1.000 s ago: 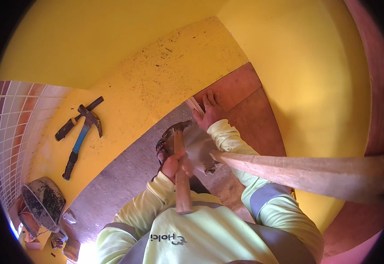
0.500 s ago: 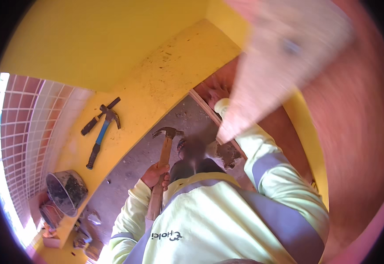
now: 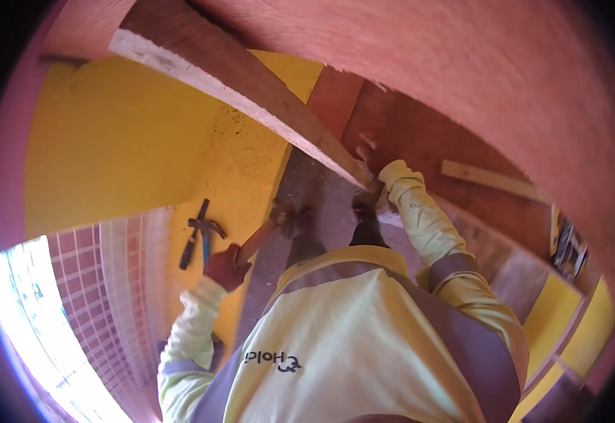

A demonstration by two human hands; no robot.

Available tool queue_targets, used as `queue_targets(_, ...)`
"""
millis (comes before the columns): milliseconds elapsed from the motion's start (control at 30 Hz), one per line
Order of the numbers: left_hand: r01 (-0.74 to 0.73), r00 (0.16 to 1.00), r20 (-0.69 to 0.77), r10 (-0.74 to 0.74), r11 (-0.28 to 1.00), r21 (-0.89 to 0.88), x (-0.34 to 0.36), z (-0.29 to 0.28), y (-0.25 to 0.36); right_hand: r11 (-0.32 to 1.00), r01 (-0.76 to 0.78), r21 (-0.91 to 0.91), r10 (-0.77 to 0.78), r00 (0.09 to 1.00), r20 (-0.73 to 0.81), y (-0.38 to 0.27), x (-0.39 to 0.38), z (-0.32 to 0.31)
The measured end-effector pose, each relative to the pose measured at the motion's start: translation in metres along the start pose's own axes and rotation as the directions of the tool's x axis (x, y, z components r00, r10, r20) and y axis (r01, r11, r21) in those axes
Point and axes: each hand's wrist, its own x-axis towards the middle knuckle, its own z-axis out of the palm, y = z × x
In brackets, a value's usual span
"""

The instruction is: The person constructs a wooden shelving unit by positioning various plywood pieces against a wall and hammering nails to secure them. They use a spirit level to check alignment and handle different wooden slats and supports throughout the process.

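Observation:
My left hand (image 3: 225,269) is wrapped around the wooden handle of a claw hammer (image 3: 256,238). The hammer's head, pointing away from me, is dark and blurred. At the upper middle my right hand (image 3: 372,156) rests by a reddish-brown panel (image 3: 409,134), fingers stretched out and partly in shadow. Close beside that hand is the lower end of a long wooden beam (image 3: 251,116), which slants up to the far left across the view. Whether the hand touches the beam, I cannot tell.
On a yellow ledge (image 3: 240,166) at left lie a blue-handled hammer (image 3: 206,243) and a dark-handled tool (image 3: 189,250). A large reddish panel (image 3: 462,63) hangs close overhead. A wooden strip (image 3: 494,179) crosses the brown panel at right. A white grid (image 3: 85,261) stands far left.
The view has swung, and the wooden beam now slants to the upper left rather than upper right. My left hand and the hammer have moved up and left, with the hammer tilting rightward.

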Motion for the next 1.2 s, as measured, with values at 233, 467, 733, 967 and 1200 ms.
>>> queue_targets(233, -0.540, 0.841, 0.366, 0.398, 0.597, 0.593, 0.142, -0.083, 0.025, 0.938, -0.238, -0.253, 0.172, 0.951, -0.256, 0.000, -0.053, 0.017)
queue_targets(467, -0.567, 0.824, 0.458, 0.333, 0.467, 0.679, 0.171, -0.086, 0.057, 0.869, -0.471, -0.151, 0.420, 0.864, -0.277, -0.031, -0.051, -0.004)
queue_targets(733, -0.599, 0.799, 0.551, 0.242, 0.410, 0.688, 0.136, -0.061, 0.078, 0.843, -0.523, -0.127, 0.464, 0.826, -0.319, -0.035, -0.053, -0.002)
queue_targets(967, -0.374, 0.925, 0.309, 0.222, 0.396, 0.839, 0.167, -0.070, 0.099, 0.845, -0.527, -0.091, 0.464, 0.808, -0.363, -0.035, -0.051, -0.002)
queue_targets(1200, -0.617, 0.786, 0.598, 0.155, 0.250, 0.746, 0.118, -0.045, 0.122, 0.826, -0.560, -0.060, 0.513, 0.792, -0.332, -0.028, -0.050, 0.000)
